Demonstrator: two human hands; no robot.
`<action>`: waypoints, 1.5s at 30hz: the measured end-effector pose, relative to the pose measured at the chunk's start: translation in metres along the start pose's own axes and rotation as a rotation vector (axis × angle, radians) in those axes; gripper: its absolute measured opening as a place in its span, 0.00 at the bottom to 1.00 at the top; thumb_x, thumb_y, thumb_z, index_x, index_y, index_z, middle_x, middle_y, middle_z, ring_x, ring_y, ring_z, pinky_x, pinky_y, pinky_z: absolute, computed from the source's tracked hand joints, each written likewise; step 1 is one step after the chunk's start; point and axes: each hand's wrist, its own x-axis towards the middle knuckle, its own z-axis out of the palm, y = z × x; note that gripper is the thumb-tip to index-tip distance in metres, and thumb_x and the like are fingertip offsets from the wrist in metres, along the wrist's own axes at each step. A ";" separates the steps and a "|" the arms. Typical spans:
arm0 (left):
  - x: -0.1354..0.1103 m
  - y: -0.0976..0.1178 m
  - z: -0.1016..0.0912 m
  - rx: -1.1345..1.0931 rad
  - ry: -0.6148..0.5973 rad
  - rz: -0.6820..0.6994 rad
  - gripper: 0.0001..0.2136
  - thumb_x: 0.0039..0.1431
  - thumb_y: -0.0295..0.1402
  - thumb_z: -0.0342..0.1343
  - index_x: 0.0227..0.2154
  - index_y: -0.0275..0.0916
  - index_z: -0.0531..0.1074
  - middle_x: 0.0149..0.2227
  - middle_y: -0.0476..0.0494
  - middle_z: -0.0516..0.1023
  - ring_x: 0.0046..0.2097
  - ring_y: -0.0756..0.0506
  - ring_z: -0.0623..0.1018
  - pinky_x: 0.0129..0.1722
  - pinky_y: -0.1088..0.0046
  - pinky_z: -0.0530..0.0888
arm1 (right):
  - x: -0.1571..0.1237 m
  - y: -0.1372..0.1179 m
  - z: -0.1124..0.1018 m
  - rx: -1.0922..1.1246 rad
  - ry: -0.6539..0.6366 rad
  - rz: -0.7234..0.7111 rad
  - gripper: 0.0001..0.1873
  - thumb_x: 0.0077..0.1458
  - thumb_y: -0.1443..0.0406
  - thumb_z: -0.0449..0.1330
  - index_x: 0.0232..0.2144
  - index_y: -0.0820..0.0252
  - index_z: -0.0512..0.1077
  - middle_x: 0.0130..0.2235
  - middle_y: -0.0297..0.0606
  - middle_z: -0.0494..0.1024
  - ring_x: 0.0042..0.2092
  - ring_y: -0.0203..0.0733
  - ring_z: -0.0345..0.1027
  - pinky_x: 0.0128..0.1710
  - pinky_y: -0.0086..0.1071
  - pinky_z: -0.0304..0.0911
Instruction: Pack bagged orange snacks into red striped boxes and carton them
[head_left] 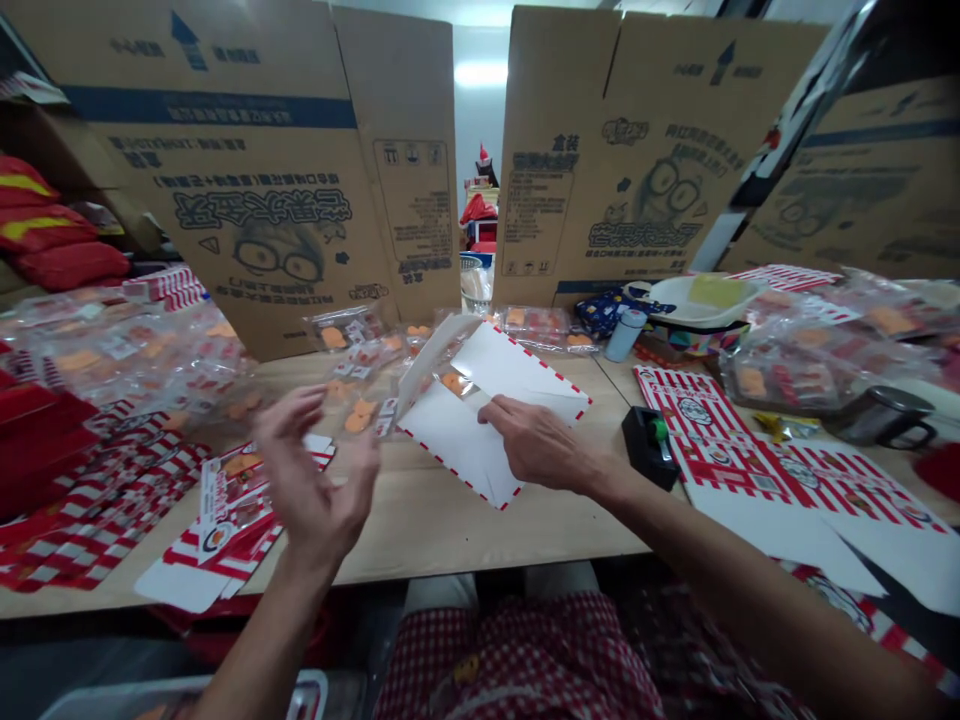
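Note:
My right hand (541, 442) grips a flat white carton blank (465, 430) with red-striped edges, holding it tilted above the wooden table (442, 530), one flap raised. My left hand (315, 480) hovers open just left of the blank, fingers spread, holding nothing. Below my left hand lies a clear packet with orange pieces (229, 495) on top of red-and-white striped blanks (202, 570). Behind the carton blank lie more clear packets of orange snacks (360, 400).
Large cardboard boxes (255, 170) wall off the back of the table. A heap of clear packets (127, 350) sits at left, another (810, 350) at right. A black tape dispenser (649, 446), printed striped sheets (750, 460), a dark mug (881, 415) and a white bowl (694, 300) lie right.

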 end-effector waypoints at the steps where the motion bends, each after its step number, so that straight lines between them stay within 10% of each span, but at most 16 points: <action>1: 0.004 -0.006 0.002 -0.069 -0.007 -0.035 0.26 0.58 0.50 0.59 0.57 0.45 0.66 0.62 0.38 0.68 0.65 0.35 0.66 0.63 0.52 0.66 | -0.001 -0.001 0.003 0.004 -0.006 0.000 0.22 0.50 0.79 0.48 0.46 0.68 0.69 0.41 0.47 0.75 0.39 0.43 0.65 0.37 0.35 0.61; 5: 0.052 -0.019 0.011 -0.435 -0.243 -0.275 0.36 0.62 0.64 0.39 0.53 0.39 0.72 0.57 0.33 0.76 0.61 0.35 0.73 0.59 0.55 0.70 | -0.003 -0.007 0.015 -0.037 -0.028 -0.054 0.19 0.52 0.79 0.49 0.43 0.66 0.71 0.40 0.47 0.75 0.36 0.42 0.62 0.33 0.34 0.57; 13: 0.128 -0.010 0.050 -0.179 -0.979 -0.041 0.63 0.43 0.49 0.72 0.73 0.45 0.34 0.74 0.28 0.44 0.72 0.24 0.51 0.66 0.42 0.58 | -0.008 -0.003 0.020 0.009 0.053 -0.136 0.15 0.59 0.74 0.49 0.46 0.65 0.69 0.41 0.48 0.75 0.38 0.46 0.65 0.37 0.38 0.66; 19: 0.131 0.000 0.090 -0.229 -1.115 -0.006 0.50 0.39 0.44 0.75 0.64 0.42 0.56 0.53 0.35 0.74 0.52 0.30 0.77 0.47 0.54 0.77 | -0.019 0.016 0.020 0.090 0.118 -0.214 0.16 0.59 0.73 0.50 0.49 0.64 0.67 0.48 0.51 0.75 0.47 0.49 0.68 0.48 0.45 0.72; 29: 0.102 -0.011 0.123 -0.378 -0.898 -0.260 0.42 0.39 0.41 0.75 0.58 0.39 0.63 0.46 0.39 0.77 0.42 0.39 0.79 0.36 0.64 0.77 | -0.032 0.050 0.025 0.090 0.177 -0.157 0.13 0.55 0.76 0.49 0.38 0.62 0.70 0.39 0.47 0.74 0.40 0.47 0.67 0.42 0.44 0.72; 34: 0.084 -0.030 0.131 -0.452 -0.637 -0.439 0.33 0.39 0.40 0.75 0.48 0.39 0.68 0.42 0.40 0.80 0.38 0.42 0.80 0.34 0.67 0.76 | -0.044 0.055 0.031 0.209 0.235 -0.104 0.22 0.52 0.78 0.48 0.43 0.59 0.74 0.50 0.45 0.77 0.53 0.47 0.70 0.55 0.45 0.69; 39: 0.066 -0.038 0.132 -0.467 -0.390 -0.496 0.34 0.38 0.45 0.75 0.46 0.38 0.67 0.39 0.43 0.80 0.36 0.43 0.80 0.35 0.67 0.76 | -0.071 0.048 0.055 0.557 0.761 0.650 0.26 0.61 0.62 0.54 0.61 0.56 0.67 0.63 0.48 0.69 0.63 0.55 0.63 0.64 0.55 0.58; 45: 0.058 -0.024 0.124 -0.322 -0.324 -0.293 0.33 0.42 0.48 0.72 0.50 0.40 0.71 0.44 0.43 0.80 0.43 0.41 0.79 0.40 0.68 0.75 | -0.082 0.037 0.081 1.225 0.528 0.987 0.41 0.58 0.44 0.55 0.69 0.49 0.56 0.63 0.47 0.68 0.55 0.60 0.70 0.37 0.44 0.74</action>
